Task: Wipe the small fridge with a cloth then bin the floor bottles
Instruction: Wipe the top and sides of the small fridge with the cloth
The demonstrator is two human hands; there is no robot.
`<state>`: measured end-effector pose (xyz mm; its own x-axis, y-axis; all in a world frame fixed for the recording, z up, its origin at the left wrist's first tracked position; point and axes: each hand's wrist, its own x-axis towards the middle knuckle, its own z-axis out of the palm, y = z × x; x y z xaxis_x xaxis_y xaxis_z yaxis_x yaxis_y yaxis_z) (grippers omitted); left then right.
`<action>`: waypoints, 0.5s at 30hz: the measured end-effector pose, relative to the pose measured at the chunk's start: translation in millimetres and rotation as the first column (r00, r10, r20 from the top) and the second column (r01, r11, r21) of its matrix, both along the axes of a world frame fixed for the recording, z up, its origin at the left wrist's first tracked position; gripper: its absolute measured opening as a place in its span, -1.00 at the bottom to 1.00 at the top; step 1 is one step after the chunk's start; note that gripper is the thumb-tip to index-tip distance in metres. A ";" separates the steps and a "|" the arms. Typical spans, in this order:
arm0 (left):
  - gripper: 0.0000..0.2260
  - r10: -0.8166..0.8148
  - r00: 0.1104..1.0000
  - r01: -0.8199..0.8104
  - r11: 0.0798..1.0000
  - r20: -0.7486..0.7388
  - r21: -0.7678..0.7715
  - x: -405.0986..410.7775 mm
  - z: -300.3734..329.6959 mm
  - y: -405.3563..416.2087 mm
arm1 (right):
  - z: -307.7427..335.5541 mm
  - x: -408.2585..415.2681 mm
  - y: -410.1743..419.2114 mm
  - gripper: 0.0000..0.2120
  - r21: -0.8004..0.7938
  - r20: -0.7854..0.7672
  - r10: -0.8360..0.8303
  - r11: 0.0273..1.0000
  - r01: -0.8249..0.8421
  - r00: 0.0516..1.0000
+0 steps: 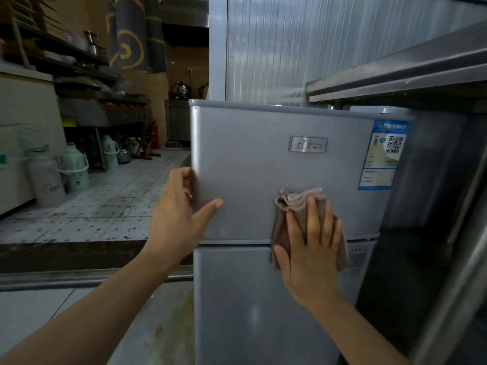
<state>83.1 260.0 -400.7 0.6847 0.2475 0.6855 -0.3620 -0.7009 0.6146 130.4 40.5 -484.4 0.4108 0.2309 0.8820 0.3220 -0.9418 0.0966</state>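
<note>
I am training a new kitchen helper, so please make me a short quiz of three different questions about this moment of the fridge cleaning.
1. True or false: the cloth is pressed flat against the small fridge by the right hand.
2. Multiple choice: the left hand is A) lifting a bottle from the floor, B) gripping the left edge of the upper door, C) resting on the blue label.
3. Fill in: the cloth lies across the seam between the upper door and the ______ door.

Key: 1 true; 2 B; 3 lower.
</note>
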 end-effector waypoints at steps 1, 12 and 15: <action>-0.54 -0.007 1.000 0.007 1.000 -0.008 -0.019 0.5 0.0 -0.1 | 12.2 2.5 3.4 -0.27 0.018 0.011 0.006 1.000 -0.007 1.000; -0.57 0.005 1.000 -0.004 1.000 0.016 -0.028 3.7 -3.4 2.9 | 68.3 20.5 -19.7 -0.32 0.362 -0.008 -0.040 0.931 0.041 0.999; -0.58 -0.004 1.000 0.005 0.999 0.025 -0.032 3.0 -4.0 3.2 | 90.9 29.3 -41.8 -0.34 0.446 0.001 -0.077 0.892 0.069 0.997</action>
<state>86.1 263.2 -404.7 0.6688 0.2667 0.6939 -0.3804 -0.6792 0.6277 159.7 -1.3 -393.5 0.3941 -0.2180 0.8928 0.2528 -0.9083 -0.3334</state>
